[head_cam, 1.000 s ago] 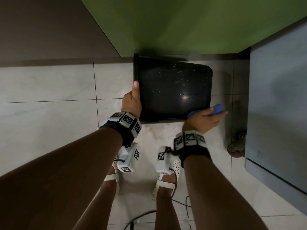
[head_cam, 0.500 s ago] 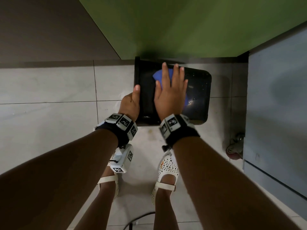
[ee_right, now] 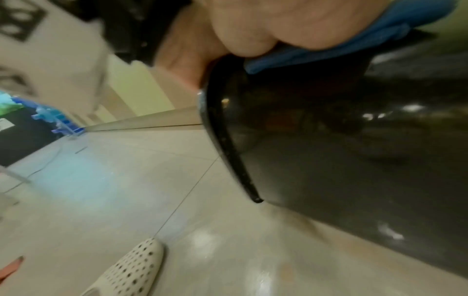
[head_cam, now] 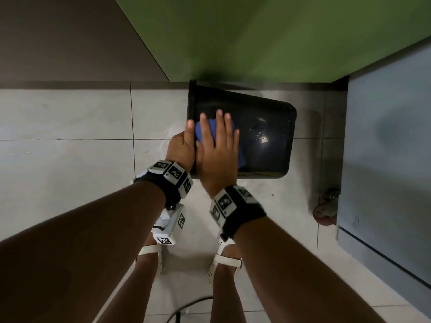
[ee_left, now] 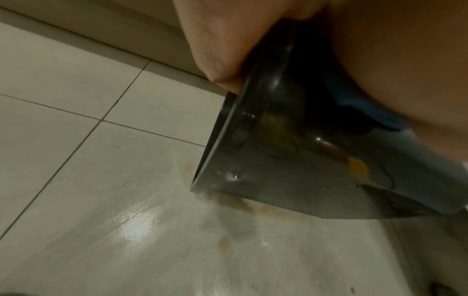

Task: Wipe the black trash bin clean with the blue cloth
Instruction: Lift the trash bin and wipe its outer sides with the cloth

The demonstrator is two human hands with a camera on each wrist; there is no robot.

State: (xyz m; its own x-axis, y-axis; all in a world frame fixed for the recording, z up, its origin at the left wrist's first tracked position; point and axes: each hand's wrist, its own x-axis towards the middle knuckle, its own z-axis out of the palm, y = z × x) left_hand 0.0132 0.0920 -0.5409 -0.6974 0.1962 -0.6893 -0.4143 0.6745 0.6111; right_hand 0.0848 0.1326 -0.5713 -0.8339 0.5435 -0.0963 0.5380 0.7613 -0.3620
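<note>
The black trash bin (head_cam: pixel 263 138) lies tipped on its side on the tiled floor, rim to the left, base to the right; its glossy wall (ee_left: pixel 303 152) shows wet specks. My left hand (head_cam: pixel 183 145) grips the rim at the near-left corner, thumb on the outer wall (ee_left: pixel 222 50). My right hand (head_cam: pixel 218 145) lies flat with straight fingers on the upper wall, pressing the blue cloth (head_cam: pixel 241 157) against it. The cloth (ee_right: pixel 354 40) peeks out from under the palm in the right wrist view, and its edge (ee_left: pixel 367 108) shows in the left wrist view.
A green wall (head_cam: pixel 256 36) stands right behind the bin. A grey cabinet (head_cam: pixel 391 159) on a caster wheel (head_cam: pixel 325 206) flanks the right side. My sandalled feet (head_cam: pixel 224 259) stand just before the bin, with a cable (head_cam: pixel 186 308) on the floor behind them.
My right hand swept the cloth from the bin's lower right corner up onto its top wall, then leftward toward the rim. The left hand kept its hold on the rim.
</note>
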